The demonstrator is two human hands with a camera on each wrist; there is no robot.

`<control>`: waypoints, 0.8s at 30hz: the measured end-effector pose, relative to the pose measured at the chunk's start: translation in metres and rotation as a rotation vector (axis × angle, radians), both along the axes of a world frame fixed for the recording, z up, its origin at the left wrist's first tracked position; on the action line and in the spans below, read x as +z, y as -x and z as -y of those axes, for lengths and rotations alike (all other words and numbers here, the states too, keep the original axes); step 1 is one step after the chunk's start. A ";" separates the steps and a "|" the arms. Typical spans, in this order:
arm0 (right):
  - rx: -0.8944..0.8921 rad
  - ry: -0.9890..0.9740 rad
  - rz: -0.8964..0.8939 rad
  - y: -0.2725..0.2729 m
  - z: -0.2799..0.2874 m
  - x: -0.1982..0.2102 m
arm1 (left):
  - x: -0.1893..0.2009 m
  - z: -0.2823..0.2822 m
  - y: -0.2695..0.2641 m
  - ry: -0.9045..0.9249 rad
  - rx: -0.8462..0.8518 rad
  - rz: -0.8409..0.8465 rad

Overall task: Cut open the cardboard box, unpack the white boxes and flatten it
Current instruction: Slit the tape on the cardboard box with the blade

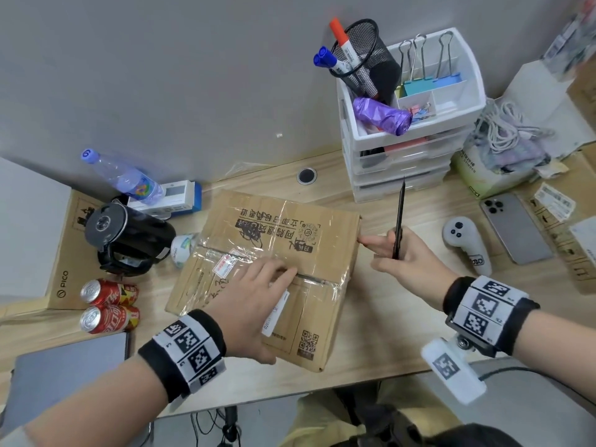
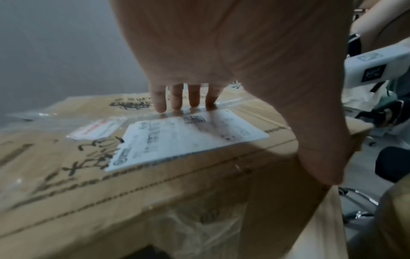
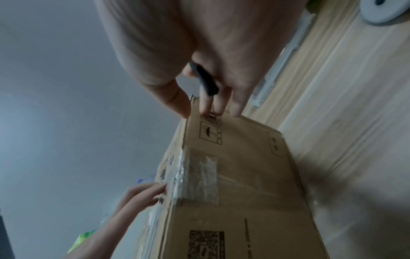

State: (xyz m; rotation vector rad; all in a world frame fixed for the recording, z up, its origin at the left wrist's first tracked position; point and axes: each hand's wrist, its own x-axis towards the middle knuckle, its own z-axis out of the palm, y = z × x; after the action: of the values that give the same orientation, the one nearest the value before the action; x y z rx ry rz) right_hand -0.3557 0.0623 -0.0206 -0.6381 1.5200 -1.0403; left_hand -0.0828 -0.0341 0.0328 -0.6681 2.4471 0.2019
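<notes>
Brown and sealed with clear tape, the cardboard box [image 1: 267, 269] lies closed on the pale wooden table [image 1: 380, 330] right in front of you, a little askew. Your left hand [image 1: 254, 304] rests flat on its top, fingers straight and spread, with the fingertips [image 2: 160, 105] pressing along the taped centre seam [image 1: 309, 277] just above the white shipping label [image 2: 186, 138]; your thumb hangs over the near edge of the box. Your right hand [image 1: 403, 253] is at the box's far right corner, its outstretched fingers touching the cardboard there, while a thin black blade [image 1: 399, 221] is pinched between them and points up and away from you, clear of the tape. From the right wrist view, the box's side panel shows a strip of crumpled tape [image 3: 197, 178] folded over the edge.

To your left sit a black kettle [image 1: 129, 237], a water bottle [image 1: 125, 175] and two red cans [image 1: 109, 304]. Behind the box stands a white drawer unit [image 1: 406, 150]; a phone [image 1: 512, 227] and a white controller [image 1: 464, 243] lie to the right.
</notes>
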 end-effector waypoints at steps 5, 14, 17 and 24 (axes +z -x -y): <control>0.168 0.066 0.049 -0.002 0.012 0.008 | -0.005 -0.017 0.012 0.062 0.046 -0.007; 0.094 -0.027 -0.176 0.000 0.001 -0.012 | -0.010 -0.017 0.035 0.057 0.267 -0.205; 0.124 -0.028 -0.191 0.008 -0.017 -0.020 | -0.012 -0.007 0.040 -0.018 0.310 -0.154; 0.213 -0.069 -0.152 0.011 -0.033 -0.015 | -0.008 0.010 0.042 -0.129 0.389 -0.248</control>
State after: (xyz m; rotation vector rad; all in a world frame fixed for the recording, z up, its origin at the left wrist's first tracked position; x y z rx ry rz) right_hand -0.3671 0.0958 -0.0360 -0.8261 1.5733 -0.7889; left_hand -0.1245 -0.0442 0.0245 -1.1134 2.4832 0.6235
